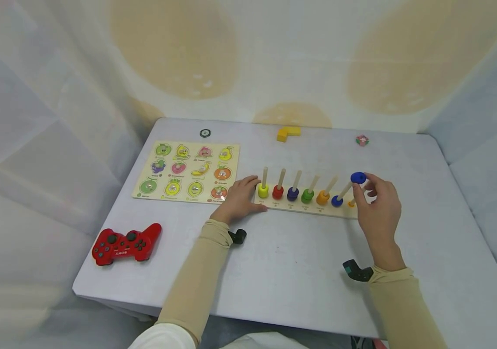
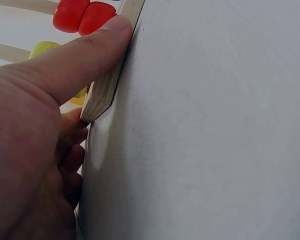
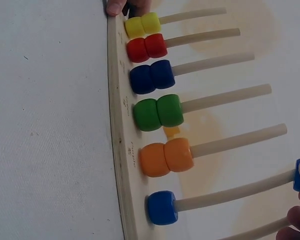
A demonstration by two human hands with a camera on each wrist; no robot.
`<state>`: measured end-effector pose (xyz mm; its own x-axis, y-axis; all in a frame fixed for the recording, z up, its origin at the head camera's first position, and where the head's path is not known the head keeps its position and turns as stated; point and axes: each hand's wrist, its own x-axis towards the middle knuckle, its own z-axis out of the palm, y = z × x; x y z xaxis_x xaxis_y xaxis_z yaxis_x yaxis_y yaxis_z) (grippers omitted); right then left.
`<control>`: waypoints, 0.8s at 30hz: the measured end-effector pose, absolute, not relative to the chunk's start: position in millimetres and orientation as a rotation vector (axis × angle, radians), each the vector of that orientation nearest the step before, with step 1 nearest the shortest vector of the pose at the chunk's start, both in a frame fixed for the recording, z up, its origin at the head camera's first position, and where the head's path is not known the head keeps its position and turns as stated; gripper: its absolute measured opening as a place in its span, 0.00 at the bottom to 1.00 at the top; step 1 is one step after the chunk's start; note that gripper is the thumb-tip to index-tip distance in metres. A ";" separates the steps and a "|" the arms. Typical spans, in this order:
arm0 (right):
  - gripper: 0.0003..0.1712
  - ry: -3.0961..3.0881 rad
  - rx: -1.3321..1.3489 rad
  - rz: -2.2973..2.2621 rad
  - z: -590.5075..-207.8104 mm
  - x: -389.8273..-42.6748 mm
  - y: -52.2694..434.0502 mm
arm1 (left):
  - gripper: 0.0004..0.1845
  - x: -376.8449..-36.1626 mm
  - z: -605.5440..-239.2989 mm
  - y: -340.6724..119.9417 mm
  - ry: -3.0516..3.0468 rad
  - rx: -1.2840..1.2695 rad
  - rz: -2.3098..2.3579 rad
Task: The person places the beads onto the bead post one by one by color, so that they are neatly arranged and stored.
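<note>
**Item: bead-and-peg counting board, blue bead at the peg tip**

The long pale wooden peg board (image 1: 305, 208) is lying crosswise on the grey table (image 1: 301, 261), its long axis running left to right. The left hand (image 1: 237, 198) is pressing against the board's left end, thumb (image 2: 85, 55) laid straight along the edge, fingers relaxed and gripping nothing.

The right hand (image 1: 377, 206) is pinching a round blue wooden bead (image 1: 358, 178) between its fingertips at the top of the sixth wooden peg (image 3: 235, 191), counted from the board's left end. That peg is leaning away from the person, so the bead is sitting above and beyond its base, where one blue bead (image 3: 162, 207) is already resting. The right hand is the nearer one.

Left of the board: a fruit puzzle tray (image 1: 187, 172) and a red game controller (image 1: 126, 244).
</note>
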<state>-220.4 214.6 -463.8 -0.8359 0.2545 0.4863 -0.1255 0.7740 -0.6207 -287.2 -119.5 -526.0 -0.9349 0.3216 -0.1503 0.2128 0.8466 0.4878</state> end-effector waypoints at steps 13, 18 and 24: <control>0.25 -2.484 -0.122 0.866 -456.7 -220.6 215.3 | 0.51 -285.7 -527.0 -119.8 2.801 0.397 0.708; 0.23 -2.459 -0.112 0.886 -460.0 -219.9 216.0 | 0.51 -285.2 -527.5 -119.9 2.802 0.386 0.701; 0.19 -2.390 -0.103 0.893 -459.2 -219.4 219.6 | 0.53 -282.0 -527.4 -121.6 2.744 0.375 0.768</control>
